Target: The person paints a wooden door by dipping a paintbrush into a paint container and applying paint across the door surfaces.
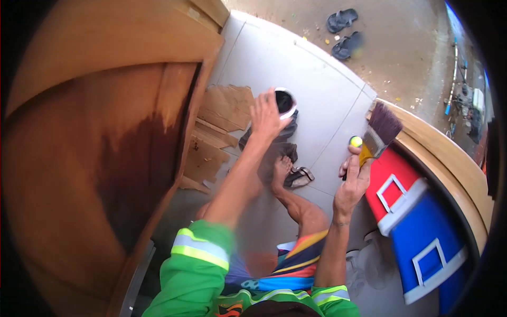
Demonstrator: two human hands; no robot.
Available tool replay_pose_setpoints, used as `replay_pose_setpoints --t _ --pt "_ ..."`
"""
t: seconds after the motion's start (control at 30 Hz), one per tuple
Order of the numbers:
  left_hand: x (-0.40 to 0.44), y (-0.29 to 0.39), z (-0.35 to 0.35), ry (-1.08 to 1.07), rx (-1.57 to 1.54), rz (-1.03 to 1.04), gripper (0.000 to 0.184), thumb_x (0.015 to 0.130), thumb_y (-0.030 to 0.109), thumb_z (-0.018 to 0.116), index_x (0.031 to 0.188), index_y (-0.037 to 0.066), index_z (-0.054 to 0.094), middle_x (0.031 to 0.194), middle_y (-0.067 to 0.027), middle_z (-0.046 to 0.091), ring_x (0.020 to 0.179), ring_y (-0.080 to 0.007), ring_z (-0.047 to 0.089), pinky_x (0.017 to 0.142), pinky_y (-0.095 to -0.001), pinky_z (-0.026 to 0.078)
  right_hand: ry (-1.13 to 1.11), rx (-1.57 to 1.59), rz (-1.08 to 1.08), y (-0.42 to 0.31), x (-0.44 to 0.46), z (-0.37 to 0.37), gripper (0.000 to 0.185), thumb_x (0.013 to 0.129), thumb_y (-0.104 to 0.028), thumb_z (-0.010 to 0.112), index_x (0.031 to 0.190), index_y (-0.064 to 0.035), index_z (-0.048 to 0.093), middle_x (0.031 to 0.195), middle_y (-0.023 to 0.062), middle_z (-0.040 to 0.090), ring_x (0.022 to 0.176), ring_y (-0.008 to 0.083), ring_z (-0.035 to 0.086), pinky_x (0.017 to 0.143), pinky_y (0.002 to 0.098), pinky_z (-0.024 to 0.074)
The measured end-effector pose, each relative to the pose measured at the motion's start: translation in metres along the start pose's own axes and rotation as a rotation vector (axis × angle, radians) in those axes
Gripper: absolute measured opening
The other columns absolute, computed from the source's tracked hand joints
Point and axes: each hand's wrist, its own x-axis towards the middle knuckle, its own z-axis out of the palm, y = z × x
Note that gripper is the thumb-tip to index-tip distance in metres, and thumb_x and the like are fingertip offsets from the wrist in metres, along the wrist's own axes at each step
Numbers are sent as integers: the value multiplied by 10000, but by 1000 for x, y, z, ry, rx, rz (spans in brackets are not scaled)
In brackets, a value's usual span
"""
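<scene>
My left hand [265, 117] is wrapped round a white-rimmed cup [293, 105] with dark liquid in it, held out in front of me over the floor. In my right hand [353, 185] is the yellow handle of a wide paintbrush [383, 129], its dark bristles pointing up and away. A small round yellow-green thing [356, 141] shows at the fingertips of that hand; what it is I cannot make out. To my left stands a brown wooden door panel [90, 116], part of its surface covered by a dark, wet-looking stain [140, 174] with a ragged edge.
Torn cardboard [224, 108] lies on the tiled floor [311, 74] beside the panel. Dark cloth [288, 134] lies near my feet. A wood-edged piece with red and blue panels [430, 248] stands at right. Beyond the tile edge are two dark sandals [342, 21].
</scene>
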Motion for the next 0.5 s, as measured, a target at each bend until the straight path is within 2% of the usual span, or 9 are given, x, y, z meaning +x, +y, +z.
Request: replay_pose_setpoints --t 0.07,0.2,0.27,0.33,0.4,0.43,0.5 --pt "30 -15 48 26 -19 47 1040 615 364 908 1427 54 337 1218 -228 513 1146 -396 498 913 -520 441 -31 -6 3 29 20 13 228 1040 -159 476 1157 8 579 812 -26 468 699 46 419 599 204 354" --pt "81 -38 119 69 -46 50 1079 598 410 914 1429 57 323 1228 -221 490 1136 -381 494 901 -523 451 -42 -66 46 62 50 8 233 1042 -169 487 1170 3 576 810 -31 467 701 44 424 594 198 335" --pt "100 -45 140 108 -55 68 1093 589 420 918 1430 62 319 1233 -218 481 1144 -375 487 901 -520 456 30 -140 97 48 59 3 243 1041 -176 495 1180 8 569 817 -29 470 702 39 419 591 190 316" --pt "114 -49 153 100 -95 70 1131 580 464 919 1439 65 301 1240 -211 465 1158 -373 474 919 -516 462 34 -124 -24 45 66 -7 261 1045 -200 491 1178 13 560 819 -17 473 688 39 403 582 187 300" --pt "119 -47 154 92 -126 95 1146 577 483 918 1441 65 292 1233 -208 466 1157 -379 472 932 -514 463 19 -124 -34 44 69 -15 274 1052 -213 472 1185 15 546 812 -10 461 672 44 389 575 189 297" --pt "117 -48 149 94 -150 100 1116 618 524 888 1446 59 302 1255 -211 469 1193 -360 471 967 -491 463 8 -124 -33 43 69 -19 281 1056 -220 462 1189 16 539 808 -6 455 664 47 381 571 191 296" --pt "124 -67 145 245 -206 73 989 703 501 842 1431 46 350 1252 -212 506 1165 -338 517 952 -467 485 26 -129 -52 40 68 -24 286 1062 -222 440 1195 16 527 794 -4 432 655 53 369 568 195 297"
